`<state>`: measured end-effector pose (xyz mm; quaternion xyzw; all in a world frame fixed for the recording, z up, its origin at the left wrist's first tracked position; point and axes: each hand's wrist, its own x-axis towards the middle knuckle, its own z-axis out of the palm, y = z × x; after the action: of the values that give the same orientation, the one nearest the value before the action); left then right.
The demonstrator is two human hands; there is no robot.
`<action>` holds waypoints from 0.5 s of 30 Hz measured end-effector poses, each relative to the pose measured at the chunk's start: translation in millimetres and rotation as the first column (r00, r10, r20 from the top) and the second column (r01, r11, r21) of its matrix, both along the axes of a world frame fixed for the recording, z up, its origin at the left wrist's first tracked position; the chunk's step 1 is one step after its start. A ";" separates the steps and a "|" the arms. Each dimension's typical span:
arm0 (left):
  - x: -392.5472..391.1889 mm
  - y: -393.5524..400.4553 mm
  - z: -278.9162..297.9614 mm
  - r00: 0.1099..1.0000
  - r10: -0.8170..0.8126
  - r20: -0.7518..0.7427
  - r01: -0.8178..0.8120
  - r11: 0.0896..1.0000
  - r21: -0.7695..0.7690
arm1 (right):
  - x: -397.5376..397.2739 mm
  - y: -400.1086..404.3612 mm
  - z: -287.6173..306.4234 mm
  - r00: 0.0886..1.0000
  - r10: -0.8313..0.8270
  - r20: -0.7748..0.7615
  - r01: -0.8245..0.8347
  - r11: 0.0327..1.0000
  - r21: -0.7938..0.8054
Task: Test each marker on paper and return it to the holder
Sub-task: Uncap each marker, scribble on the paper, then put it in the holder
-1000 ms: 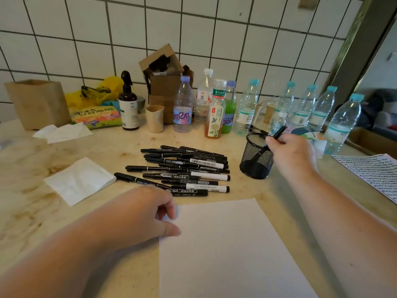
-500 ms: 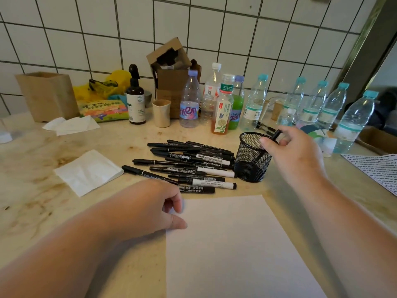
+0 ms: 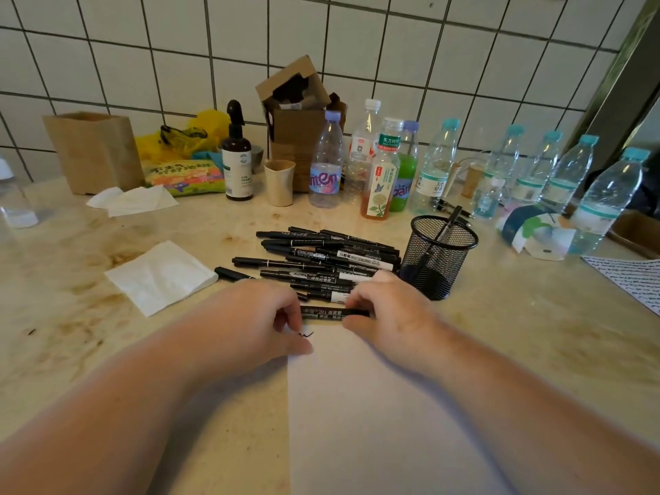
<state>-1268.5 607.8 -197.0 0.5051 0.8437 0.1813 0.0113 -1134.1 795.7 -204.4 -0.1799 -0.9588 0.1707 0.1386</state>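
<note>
A black marker (image 3: 328, 312) lies level just above the top edge of the white paper (image 3: 375, 405). My left hand (image 3: 250, 316) pinches its left end and my right hand (image 3: 389, 309) pinches its right end. A small black squiggle (image 3: 306, 335) marks the paper's top left corner. Behind the hands, a pile of several black markers (image 3: 328, 255) lies on the counter. To the right of the pile stands the black mesh holder (image 3: 437, 259) with one marker (image 3: 448, 223) leaning inside.
A folded white tissue (image 3: 160, 276) lies left of the pile. Along the tiled wall stand a brown spray bottle (image 3: 236, 159), a beige cup (image 3: 279, 182), a cardboard box (image 3: 296, 112) and several bottles (image 3: 432, 173). A written sheet (image 3: 632, 280) lies at the right edge.
My right hand let go of the marker in the holder and came back to the paper's top edge. Both hands now pinch one marker from the pile. A squiggle shows on the paper.
</note>
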 end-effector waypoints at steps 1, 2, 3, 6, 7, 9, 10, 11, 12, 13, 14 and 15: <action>-1.8 -0.1 0.7 1.000 0.007 0.008 -0.007 0.999 0.035 | -0.2 0.3 -1.2 1.000 -0.009 -0.015 0.009 1.000 -0.008; -4.0 -0.6 1.8 1.000 0.016 0.019 -0.018 0.997 0.082 | 0.6 0.2 -1.1 1.000 -0.011 -0.028 0.010 1.000 -0.016; -6.0 -1.2 3.7 0.999 0.027 0.026 -0.030 0.992 0.125 | 1.9 0.4 -0.7 0.999 -0.006 -0.047 0.005 1.000 -0.020; -10.1 -0.8 6.4 0.999 0.053 -0.002 -0.052 0.986 0.159 | 7.5 1.0 7.0 0.991 -0.008 -0.134 -0.003 0.997 -0.078; -9.8 0.3 6.3 0.998 0.058 -0.013 -0.056 0.988 0.143 | 9.4 1.3 11.9 0.987 -0.025 -0.159 0.004 0.992 -0.125; -9.0 2.2 6.3 0.996 0.086 0.003 -0.085 0.991 0.107 | 13.1 1.6 23.1 0.981 -0.053 -0.188 0.007 0.971 -0.240; -8.6 2.7 6.4 0.995 0.097 0.021 -0.098 0.990 0.102 | 14.1 2.6 28.2 0.974 -0.071 -0.215 -0.004 0.945 -0.327; -7.7 2.7 6.6 0.994 0.098 0.042 -0.102 0.989 0.106 | 14.1 2.6 32.6 0.964 -0.097 -0.248 -0.021 0.902 -0.431; -6.8 2.5 7.0 0.994 0.086 0.065 -0.093 0.988 0.119 | 14.0 0.9 35.2 0.949 -0.129 -0.287 -0.050 0.839 -0.542; -5.1 1.8 8.9 0.995 0.067 0.078 -0.077 0.989 0.129 | 14.3 -2.4 36.5 0.930 -0.170 -0.327 -0.099 0.739 -0.667; -3.5 1.4 10.2 0.996 0.046 0.082 -0.056 0.990 0.130 | 14.5 -6.6 35.7 0.909 -0.216 -0.356 -0.171 0.587 -0.792; -1.4 1.0 10.9 0.997 0.025 0.080 -0.034 0.991 0.126 | 14.2 -11.2 33.4 0.898 -0.248 -0.363 -0.244 0.405 -0.881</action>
<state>-1270.0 608.8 -186.1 0.4848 0.8368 0.2543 0.0093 -1119.9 784.5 -171.0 -0.1836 -0.6495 0.7010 0.2302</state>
